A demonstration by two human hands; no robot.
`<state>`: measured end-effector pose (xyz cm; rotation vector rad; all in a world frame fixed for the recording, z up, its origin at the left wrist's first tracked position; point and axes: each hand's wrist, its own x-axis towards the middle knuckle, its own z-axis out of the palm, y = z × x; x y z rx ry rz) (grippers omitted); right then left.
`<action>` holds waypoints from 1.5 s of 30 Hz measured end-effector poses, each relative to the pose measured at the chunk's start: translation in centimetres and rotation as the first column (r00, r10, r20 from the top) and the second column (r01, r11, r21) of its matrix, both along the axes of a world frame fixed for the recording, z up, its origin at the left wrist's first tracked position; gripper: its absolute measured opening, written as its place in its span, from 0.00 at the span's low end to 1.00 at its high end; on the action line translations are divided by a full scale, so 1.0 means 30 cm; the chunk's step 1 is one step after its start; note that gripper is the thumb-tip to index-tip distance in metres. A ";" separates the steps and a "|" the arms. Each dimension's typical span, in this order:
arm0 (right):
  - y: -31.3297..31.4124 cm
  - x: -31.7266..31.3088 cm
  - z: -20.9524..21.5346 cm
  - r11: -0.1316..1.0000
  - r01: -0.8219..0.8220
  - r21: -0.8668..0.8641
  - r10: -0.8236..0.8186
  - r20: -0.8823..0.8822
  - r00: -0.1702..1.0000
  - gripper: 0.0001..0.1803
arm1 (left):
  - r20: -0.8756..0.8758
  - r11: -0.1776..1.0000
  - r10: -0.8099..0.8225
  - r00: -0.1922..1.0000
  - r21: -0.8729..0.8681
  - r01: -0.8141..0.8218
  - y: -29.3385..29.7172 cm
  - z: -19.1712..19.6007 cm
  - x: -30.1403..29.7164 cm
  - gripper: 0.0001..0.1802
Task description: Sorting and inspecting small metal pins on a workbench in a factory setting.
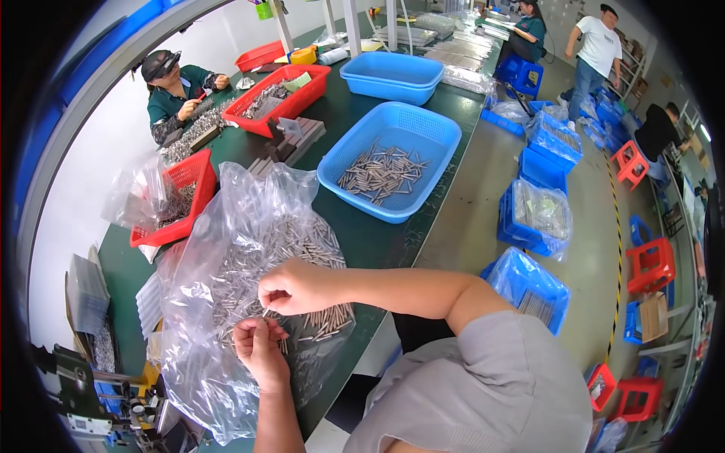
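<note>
A clear plastic bag [226, 249] full of small metal pins [302, 245] lies open on the dark green table [362, 234] in front of me. My left hand [260, 351] rests on the bag with a small bunch of pins held in its fingers. My right hand [291, 287] is just above it, fingertips pinched on a single pin next to the left hand's bunch.
A blue basket [434, 151] with loose pins sits beyond the bag, another blue basket [393, 75] behind it. Red baskets [185, 200] [279, 94] stand at left, where a person [177, 90] works. Blue crates [529, 287] and red stools [649, 264] line the floor at right.
</note>
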<state>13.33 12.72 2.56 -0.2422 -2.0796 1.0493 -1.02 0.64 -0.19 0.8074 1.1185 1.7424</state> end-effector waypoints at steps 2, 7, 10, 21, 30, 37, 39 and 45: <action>-0.005 0.002 0.007 1.000 -0.019 -0.009 0.019 0.036 0.999 0.04 | 0.004 1.000 -0.015 1.000 0.006 0.015 0.000 0.001 0.004 0.03; -0.005 0.002 0.006 0.990 -0.092 -0.103 0.102 0.087 0.991 0.04 | 0.047 0.999 -0.041 0.998 0.020 0.040 0.000 0.000 -0.002 0.03; 0.002 0.000 -0.001 0.994 -0.081 -0.066 0.088 0.102 0.991 0.04 | 0.044 0.998 -0.050 0.998 0.026 0.049 0.001 0.000 -0.005 0.04; 0.021 0.000 -0.004 0.917 -0.190 -0.351 0.252 0.140 0.958 0.04 | 0.011 0.992 -0.124 0.992 0.037 0.123 -0.004 0.010 0.009 0.05; 0.042 0.026 0.023 0.999 0.030 -0.015 -0.030 -0.001 1.000 0.03 | 0.115 0.991 -0.112 0.987 0.082 0.103 -0.004 0.014 -0.007 0.02; 0.207 0.235 0.093 0.111 0.974 0.199 -0.896 -0.403 0.185 0.06 | 0.041 0.995 -0.086 0.995 0.054 0.083 0.006 0.002 -0.002 0.01; 0.219 0.248 0.112 -0.050 0.968 0.247 -0.868 -0.490 0.080 0.07 | 0.045 0.995 -0.081 0.996 0.056 0.078 0.008 0.002 -0.003 0.01; 0.061 0.100 0.038 0.944 0.095 0.316 -0.237 0.451 0.860 0.13 | 0.065 0.998 -0.043 0.997 0.047 0.040 0.006 0.002 -0.017 0.02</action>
